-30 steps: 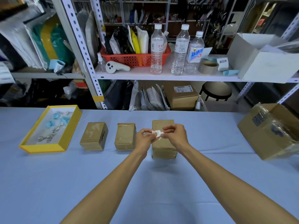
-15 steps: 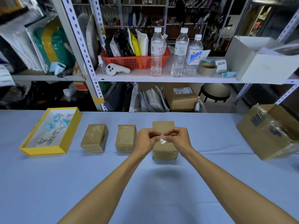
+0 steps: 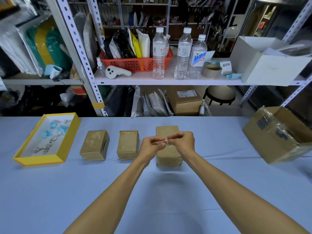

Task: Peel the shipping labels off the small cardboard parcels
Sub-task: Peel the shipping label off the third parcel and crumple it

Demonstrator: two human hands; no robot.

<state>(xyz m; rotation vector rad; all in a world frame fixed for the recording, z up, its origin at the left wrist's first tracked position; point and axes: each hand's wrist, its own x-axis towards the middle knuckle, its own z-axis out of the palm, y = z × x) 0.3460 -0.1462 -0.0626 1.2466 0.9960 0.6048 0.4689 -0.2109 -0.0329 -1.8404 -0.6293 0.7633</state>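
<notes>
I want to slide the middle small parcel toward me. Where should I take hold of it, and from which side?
Grip the middle parcel across its two long side faces, coming down from above: it lies flat, narrower than long, and bare blue table shows along both sides.

Bare forearms (image 3: pixel 118 191), L hand (image 3: pixel 150 146), R hand (image 3: pixel 184 142)

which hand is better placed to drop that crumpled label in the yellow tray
Left, probably. The left hand pinches the crumpled label too and is nearer the yellow tray; the right hand would have to reach across.
</notes>
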